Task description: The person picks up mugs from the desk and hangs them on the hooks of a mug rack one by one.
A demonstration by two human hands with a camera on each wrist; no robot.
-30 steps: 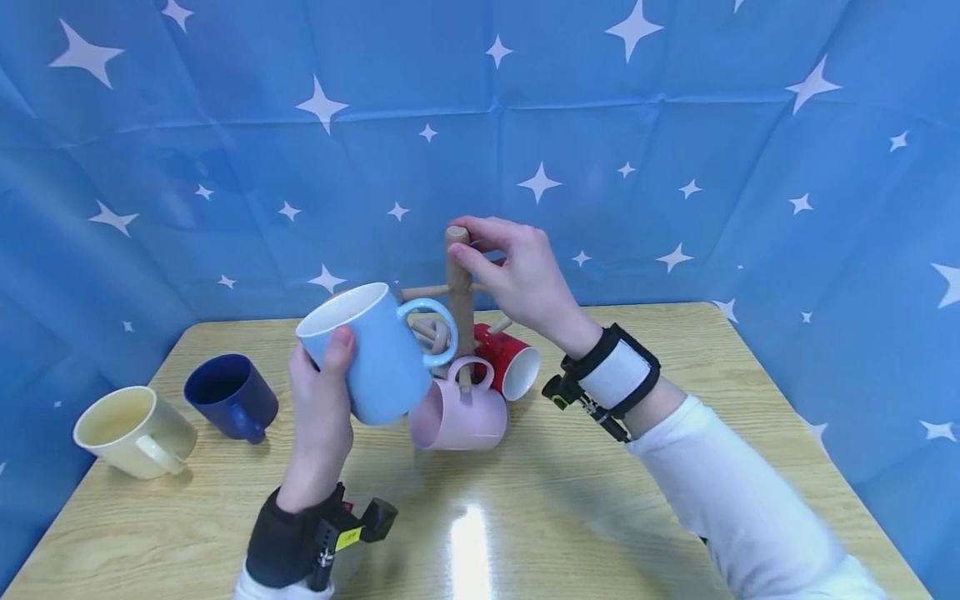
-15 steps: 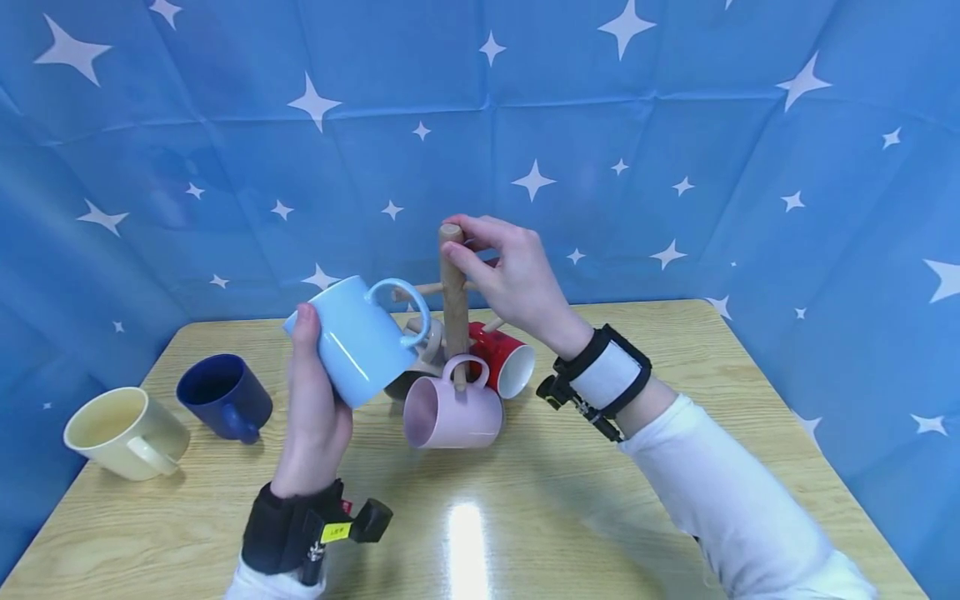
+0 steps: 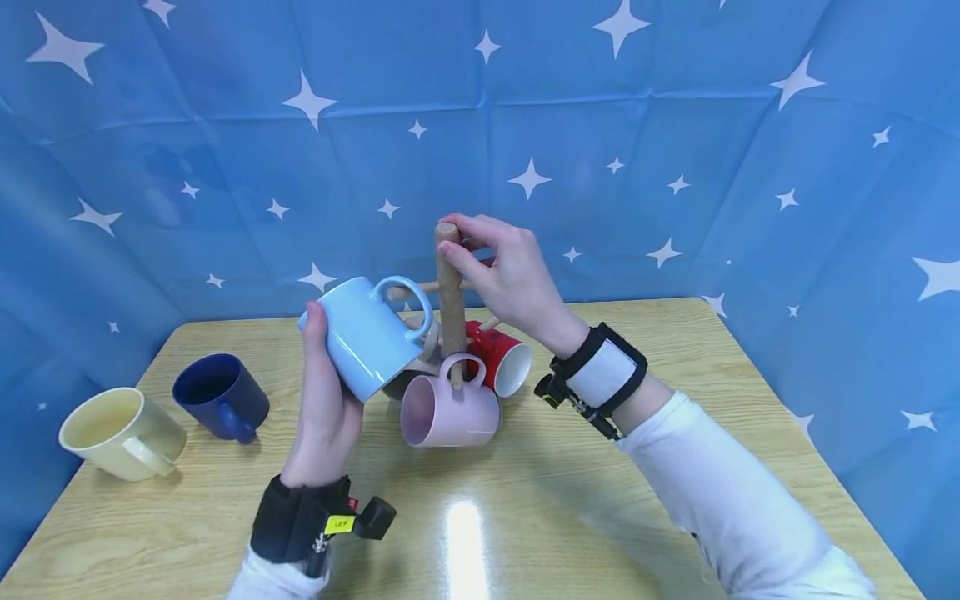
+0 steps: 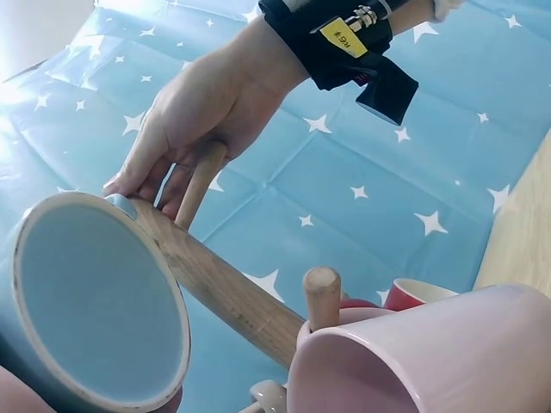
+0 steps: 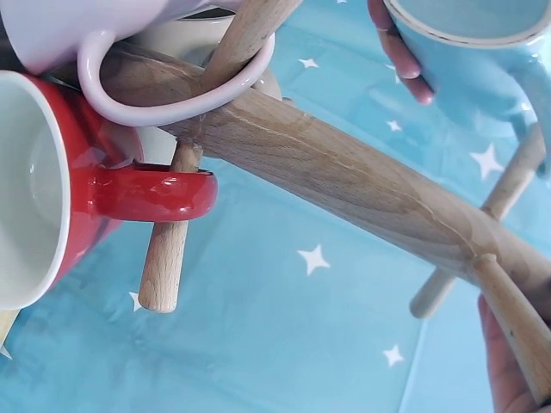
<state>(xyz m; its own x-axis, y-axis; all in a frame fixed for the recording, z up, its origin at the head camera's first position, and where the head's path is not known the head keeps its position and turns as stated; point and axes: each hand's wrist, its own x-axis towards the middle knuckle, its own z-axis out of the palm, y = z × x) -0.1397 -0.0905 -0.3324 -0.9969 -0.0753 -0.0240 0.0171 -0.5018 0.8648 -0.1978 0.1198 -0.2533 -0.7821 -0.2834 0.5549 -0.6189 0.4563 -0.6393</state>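
My left hand [image 3: 326, 417] grips a light blue mug [image 3: 367, 337] in the air, thumb along its side. The mug is tilted, its base toward me in the left wrist view and its handle [image 3: 412, 304] up and right. That handle overlaps the tip of an upper left peg [image 3: 397, 292] of a wooden mug tree. With thumb and fingers, my right hand [image 3: 517, 271] pinches the top of the tree's post [image 3: 452, 308]. Lower on the tree, a pink mug [image 3: 450, 412] hangs in front, a red mug [image 5: 95, 185] at the right, and a greyish white mug [image 3: 429, 358] behind, partly hidden.
A cream mug [image 3: 123, 433] and a dark blue mug [image 3: 221, 398] stand upright at the left of the wooden table [image 3: 570, 517]. A blue cloth with white stars [image 3: 480, 150] hangs behind and at both sides.
The light blue mug has been turned in my left hand: its mouth has swung away from me and its handle has risen toward the upper left peg. My right hand stays on the post.
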